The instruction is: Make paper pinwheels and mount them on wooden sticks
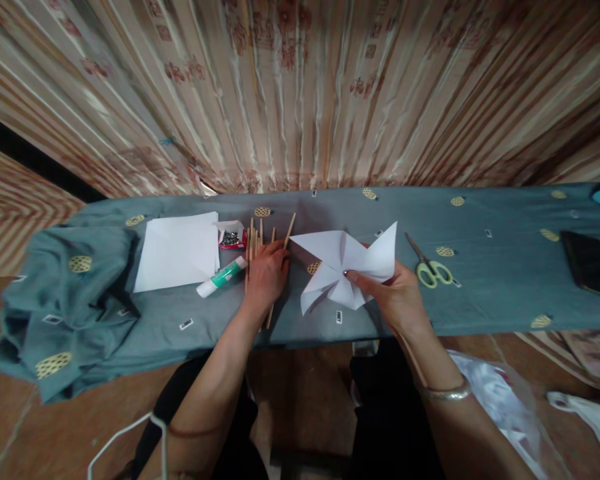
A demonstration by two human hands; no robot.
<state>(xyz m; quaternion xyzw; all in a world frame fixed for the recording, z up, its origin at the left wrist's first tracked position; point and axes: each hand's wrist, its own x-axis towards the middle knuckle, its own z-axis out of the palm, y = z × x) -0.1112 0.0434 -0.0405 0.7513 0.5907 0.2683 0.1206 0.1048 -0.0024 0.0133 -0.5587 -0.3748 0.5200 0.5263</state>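
In my right hand point(397, 293) is a white paper pinwheel point(343, 250), gripped near its centre with the thumb on top. A small dark spot, perhaps a pin head, shows beside the thumb tip. My left hand point(267, 273) lies over a bunch of thin wooden sticks point(253, 237), its fingers closed about one slanted stick point(290, 230). Left of that hand lie a glue stick point(223, 277) with a green label and a small red-and-white box point(233, 237) of metal pins. Green-handled scissors point(433, 270) rest to the right of the pinwheel.
A stack of white paper point(177, 252) lies at the left of the cloth-covered table point(500, 280), beside bunched cloth point(80, 300). A dark phone point(590, 263) is at the far right. A curtain point(300, 93) hangs behind. Plastic bags point(505, 400) sit on the floor, lower right.
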